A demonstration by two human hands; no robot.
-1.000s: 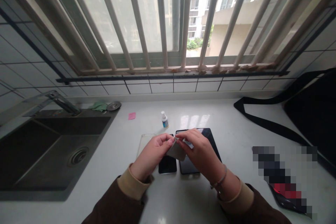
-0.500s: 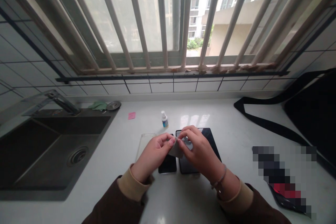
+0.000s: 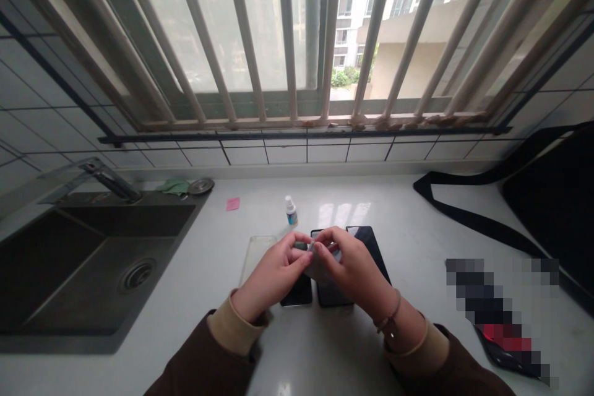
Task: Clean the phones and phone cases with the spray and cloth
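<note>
My left hand [image 3: 283,263] and my right hand [image 3: 346,258] meet in front of me, fingertips pinched together at the top of a small, thin grey piece [image 3: 317,268]. It hangs down between them; whether it is cloth or film I cannot make out. Below lie a black phone [image 3: 297,294] and, to its right, a dark flat device [image 3: 334,296], both partly covered by my hands. Another dark flat device [image 3: 369,240] shows beyond my right hand. A clear phone case [image 3: 257,252] lies left of the phone. Behind it stands a small white-capped spray bottle [image 3: 291,211].
A sink [image 3: 106,322] with a faucet [image 3: 114,182] is at left, a green cloth [image 3: 174,187] and metal strainer [image 3: 201,186] behind it. A pink note [image 3: 232,204] lies on the white counter [image 3: 417,334]. A black bag [image 3: 557,189] and a blurred-out object [image 3: 501,325] are at right.
My fingers have shifted their pinch on the grey piece, with the right fingers bending more. The things on the counter have stayed in place.
</note>
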